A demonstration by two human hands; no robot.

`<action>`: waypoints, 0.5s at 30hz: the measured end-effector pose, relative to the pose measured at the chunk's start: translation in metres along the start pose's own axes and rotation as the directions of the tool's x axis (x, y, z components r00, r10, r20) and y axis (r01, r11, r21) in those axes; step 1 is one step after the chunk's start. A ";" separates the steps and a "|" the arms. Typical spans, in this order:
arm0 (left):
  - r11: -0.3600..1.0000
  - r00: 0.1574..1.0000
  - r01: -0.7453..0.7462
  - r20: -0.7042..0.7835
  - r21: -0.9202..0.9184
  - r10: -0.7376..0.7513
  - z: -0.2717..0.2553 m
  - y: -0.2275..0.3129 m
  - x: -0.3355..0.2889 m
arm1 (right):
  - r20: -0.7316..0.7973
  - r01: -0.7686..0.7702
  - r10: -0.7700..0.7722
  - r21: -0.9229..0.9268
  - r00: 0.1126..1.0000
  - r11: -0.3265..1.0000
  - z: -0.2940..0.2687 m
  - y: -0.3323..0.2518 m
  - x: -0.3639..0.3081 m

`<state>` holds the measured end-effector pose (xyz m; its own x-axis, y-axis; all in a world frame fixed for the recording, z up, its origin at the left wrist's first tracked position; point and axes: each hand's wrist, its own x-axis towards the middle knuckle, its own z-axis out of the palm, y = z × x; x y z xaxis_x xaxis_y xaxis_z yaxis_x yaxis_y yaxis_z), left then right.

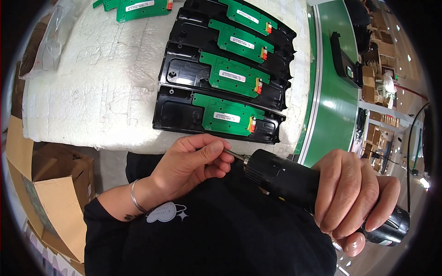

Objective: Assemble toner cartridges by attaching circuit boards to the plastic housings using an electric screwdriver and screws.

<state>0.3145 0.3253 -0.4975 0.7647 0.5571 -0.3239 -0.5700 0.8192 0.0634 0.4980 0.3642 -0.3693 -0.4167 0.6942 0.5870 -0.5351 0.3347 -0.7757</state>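
Note:
My right hand (350, 193) is wrapped round the black body of an electric screwdriver (285, 177), which lies roughly level with its tip toward the left. With thumb and fingers pinched, my left hand (198, 158) grips the thin metal bit (235, 154) at the tool's front; whether a screw sits in those fingers is hidden. Just beyond my left hand, a black plastic housing (177, 112) carries a green circuit board (209, 108) with a white label and a red-and-yellow connector. Several more such housings with boards are lined up behind it.
The housings rest on a white foam block (101, 92). Loose green boards (142, 11) lie at its far left, near a clear plastic bag (57, 37). To the right runs a green conveyor belt (338, 83) with a black part (343, 57). An open cardboard box (64, 207) stands at lower left.

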 end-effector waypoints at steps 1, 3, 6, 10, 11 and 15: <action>1.000 1.000 0.002 0.000 0.000 -0.002 0.000 0.000 0.001 | -0.002 0.000 0.000 -0.001 1.000 1.000 0.001 0.000 -0.001; 1.000 1.000 0.011 0.013 -0.002 -0.011 0.000 -0.001 0.002 | -0.054 0.022 -0.023 -0.026 0.998 0.999 0.004 0.000 -0.002; 0.999 0.993 0.030 0.109 0.043 -0.035 0.001 -0.001 0.007 | -0.121 0.111 -0.120 -0.079 0.985 0.991 0.008 0.003 -0.005; 0.988 0.990 0.142 -0.010 0.068 -0.142 0.019 -0.005 0.011 | -0.233 -0.100 0.042 -0.241 0.972 0.965 -0.002 0.022 -0.009; 0.988 0.991 0.136 -0.012 0.067 -0.136 0.015 -0.006 0.010 | -0.298 -0.127 0.041 -0.278 0.954 0.952 -0.003 0.029 -0.011; 0.980 0.994 0.109 -0.009 0.164 -0.109 0.004 -0.005 0.008 | -0.302 -0.148 0.061 -0.272 0.951 0.951 -0.015 0.044 -0.013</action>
<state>0.3243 0.3258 -0.4968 0.8196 0.4630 -0.3374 -0.4261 0.8863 0.1813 0.4910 0.3787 -0.4143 -0.2072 0.8733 0.4409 -0.2472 0.3893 -0.8873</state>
